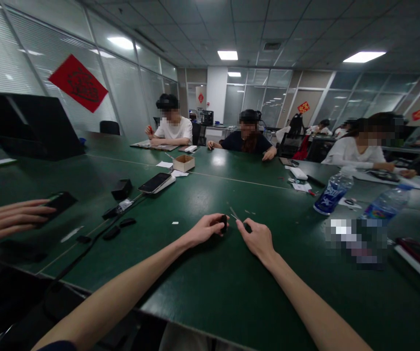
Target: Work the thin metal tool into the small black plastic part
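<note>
My left hand (pixel 206 230) pinches a small black object (pixel 224 223) at its fingertips, above the green table (pixel 210 287). The object is mostly hidden by my fingers, so I cannot tell what it is. Just to the right, my right hand (pixel 257 239) holds slim metal tweezers (pixel 233 213), their tips pointing up and left toward the black object. The two hands are close together but apart. Small white scraps (pixel 175 223) lie on the table near them. At the far left, another person's hand (pixel 8 219) rests on a black phone (pixel 60 204).
A smartphone (pixel 154 183) lies on a white box beside black pouches (pixel 122 189) and a black cable (pixel 96 243). Plastic water bottles (pixel 333 191) stand to the right. An open laptop (pixel 27 126), a cardboard box (pixel 183 163) and seated co-workers (pixel 248 134) surround the table.
</note>
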The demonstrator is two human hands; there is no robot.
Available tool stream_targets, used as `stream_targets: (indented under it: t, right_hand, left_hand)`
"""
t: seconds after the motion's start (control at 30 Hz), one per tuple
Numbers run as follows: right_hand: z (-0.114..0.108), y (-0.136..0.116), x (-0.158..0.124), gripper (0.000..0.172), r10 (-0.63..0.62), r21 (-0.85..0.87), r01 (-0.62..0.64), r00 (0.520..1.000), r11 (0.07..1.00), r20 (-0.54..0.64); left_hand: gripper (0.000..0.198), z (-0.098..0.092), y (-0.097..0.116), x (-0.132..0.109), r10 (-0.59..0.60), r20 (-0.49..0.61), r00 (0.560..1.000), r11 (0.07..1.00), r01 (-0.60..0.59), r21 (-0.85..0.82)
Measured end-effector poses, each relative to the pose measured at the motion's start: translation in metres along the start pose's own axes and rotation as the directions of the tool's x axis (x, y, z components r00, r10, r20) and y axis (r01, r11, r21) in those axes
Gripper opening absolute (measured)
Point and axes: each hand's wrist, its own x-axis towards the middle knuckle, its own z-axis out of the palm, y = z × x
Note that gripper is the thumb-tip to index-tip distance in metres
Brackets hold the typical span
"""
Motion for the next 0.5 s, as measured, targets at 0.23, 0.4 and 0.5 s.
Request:
stream_targets:
  t: [0.23,0.4,0.5]
  right_hand:
    - [-0.0012,0.0005,0.0020,0.038,-0.158,-0.022,0.159,0.987,0.987,0.039]
    - [0.0033,-0.0025,0.0000,0.036,-0.220,-0.019,0.221,0.974,0.975,0.052]
    - [0.0042,-0.0018,-0.0005,0.036,-0.229,-0.017,0.231,0.972,0.973,0.054]
  left_hand:
    - [0.043,-0.0082,-0.0033,0.0033,-0.046,-0.108,0.993,0.992,0.033,-0.120]
    - [0.038,-0.0097,-0.0067,0.0075,-0.066,-0.146,0.987,0.975,0.033,-0.222]
    - [0.034,-0.0107,-0.0082,0.0086,-0.065,-0.152,0.986,0.973,0.028,-0.231]
